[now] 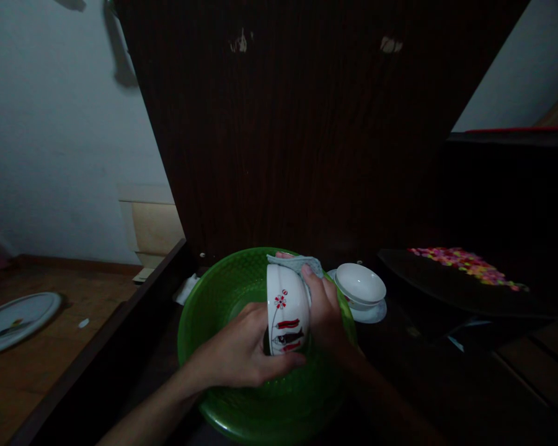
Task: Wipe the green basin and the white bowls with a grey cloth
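Observation:
A white bowl with red and black painted figures is tilted on its side above a green basin. My left hand grips the bowl by its rim, thumb along the outside and fingers reaching inside, where they are hidden. Against the far side of the bowl, my right hand holds a pale grey-blue cloth, pressing it to the outer wall. Part of the right hand's fingers is hidden behind the bowl and cloth.
Right of the basin, white bowls sit stacked on a white plate. A dark wooden panel rises behind. Farther right lies a dark surface with a colourful beaded strip. An oval white object rests on the floor at left.

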The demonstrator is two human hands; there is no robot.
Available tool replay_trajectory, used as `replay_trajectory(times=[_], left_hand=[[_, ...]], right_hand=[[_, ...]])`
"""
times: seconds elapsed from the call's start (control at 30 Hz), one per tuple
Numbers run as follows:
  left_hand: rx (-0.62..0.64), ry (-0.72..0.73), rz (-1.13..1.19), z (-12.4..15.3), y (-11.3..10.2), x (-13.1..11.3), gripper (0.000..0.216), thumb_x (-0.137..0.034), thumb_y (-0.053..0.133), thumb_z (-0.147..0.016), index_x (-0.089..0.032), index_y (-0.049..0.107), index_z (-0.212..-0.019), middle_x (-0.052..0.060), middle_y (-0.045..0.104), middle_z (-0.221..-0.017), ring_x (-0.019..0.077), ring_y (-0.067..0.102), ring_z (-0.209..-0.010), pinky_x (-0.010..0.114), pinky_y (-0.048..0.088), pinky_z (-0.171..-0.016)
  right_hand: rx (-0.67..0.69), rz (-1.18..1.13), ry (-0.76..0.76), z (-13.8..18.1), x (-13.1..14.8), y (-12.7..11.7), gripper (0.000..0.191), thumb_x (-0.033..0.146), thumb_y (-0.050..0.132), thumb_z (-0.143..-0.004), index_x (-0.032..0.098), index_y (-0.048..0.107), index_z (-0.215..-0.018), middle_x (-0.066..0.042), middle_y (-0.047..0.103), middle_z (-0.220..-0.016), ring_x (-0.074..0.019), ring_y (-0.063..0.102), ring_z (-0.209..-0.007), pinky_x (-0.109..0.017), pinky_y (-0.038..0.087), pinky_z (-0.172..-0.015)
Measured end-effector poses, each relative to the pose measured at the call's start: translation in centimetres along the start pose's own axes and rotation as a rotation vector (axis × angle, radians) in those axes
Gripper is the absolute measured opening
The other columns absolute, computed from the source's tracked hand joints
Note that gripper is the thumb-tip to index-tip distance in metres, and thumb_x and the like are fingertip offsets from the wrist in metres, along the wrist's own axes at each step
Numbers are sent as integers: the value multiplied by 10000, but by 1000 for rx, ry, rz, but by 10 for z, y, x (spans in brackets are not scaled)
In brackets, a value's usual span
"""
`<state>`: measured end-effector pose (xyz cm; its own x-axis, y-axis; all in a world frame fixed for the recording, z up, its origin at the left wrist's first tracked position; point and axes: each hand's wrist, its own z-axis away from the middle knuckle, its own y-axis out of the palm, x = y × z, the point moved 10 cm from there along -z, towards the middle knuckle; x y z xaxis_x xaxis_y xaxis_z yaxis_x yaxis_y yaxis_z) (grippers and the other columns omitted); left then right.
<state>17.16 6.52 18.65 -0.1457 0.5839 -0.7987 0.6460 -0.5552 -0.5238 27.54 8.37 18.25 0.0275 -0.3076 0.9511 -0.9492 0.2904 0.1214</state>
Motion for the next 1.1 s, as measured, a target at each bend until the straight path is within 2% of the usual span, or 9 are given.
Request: replay_trajectory(times=[0.17,0.37,0.43,0.57,0.63,0.77,0.87,0.97,1.1], left_hand=[[59,30,38,0,3,-3,137,-288,644,-855,-160,623,-810,-16,581,-730,118,505,-660,223,431,-626],[114,-189,376,-1,1,19,211,-347,693,-802,-148,636,-841,2,590,-762,143,490,-704,252,456,-655],[76,-223,484,-4,-2,24,197,-305,721,-743,-146,662,-844,9,623,-794,177,529,-786,300,489,-751],[-137,-245,673,-9,-14,33,324,-209,716,-656,-160,694,-976,27,685,-991,243,570,-1029,410,444,-994],[-185,-260,733,-8,-14,37,305,-234,712,-698,-163,692,-994,34,693,-1016,242,583,-1048,423,423,-1028],[-99,-226,729,-5,-6,31,363,-357,738,-806,-151,661,-1096,65,698,-1045,233,618,-1005,433,463,-993],[-51,-118,616,-2,-6,16,607,-382,795,-775,-157,568,-1291,120,658,-1223,280,604,-1117,465,467,-1012],[-73,-35,407,1,-7,7,768,-376,840,-723,-167,501,-1381,146,596,-1353,333,498,-1298,504,374,-1120],[-46,-10,100,3,-1,3,489,-375,724,-843,-159,580,-1257,129,653,-1252,307,557,-1197,455,417,-1076]], right_hand=[[46,91,-107,2,12,0,394,360,420,-939,253,767,-1091,-32,785,-1053,-254,683,-1111,-394,531,-999],[277,265,-448,13,35,16,424,256,398,-910,248,726,-1178,-52,742,-1198,-264,628,-1224,-464,468,-1106],[410,306,-580,23,44,27,439,234,402,-918,242,681,-1257,-51,700,-1295,-258,610,-1256,-483,440,-1131],[594,312,-743,40,52,39,454,227,423,-948,271,594,-1366,-33,649,-1377,-240,574,-1304,-497,411,-1151],[590,313,-738,39,51,39,464,219,403,-958,295,577,-1381,-20,643,-1384,-230,571,-1307,-494,407,-1155],[438,304,-629,24,44,32,424,224,380,-977,285,650,-1299,-34,685,-1318,-231,592,-1279,-471,399,-1165],[241,194,-456,10,34,15,365,271,420,-985,250,711,-1204,-47,709,-1275,-250,614,-1248,-450,439,-1133],[101,31,-239,1,17,1,354,343,439,-994,238,729,-1168,-49,726,-1244,-256,661,-1178,-423,514,-1052],[41,-22,-112,-2,11,-3,370,386,446,-973,227,759,-1090,-48,776,-1116,-261,723,-1052,-403,582,-945]])
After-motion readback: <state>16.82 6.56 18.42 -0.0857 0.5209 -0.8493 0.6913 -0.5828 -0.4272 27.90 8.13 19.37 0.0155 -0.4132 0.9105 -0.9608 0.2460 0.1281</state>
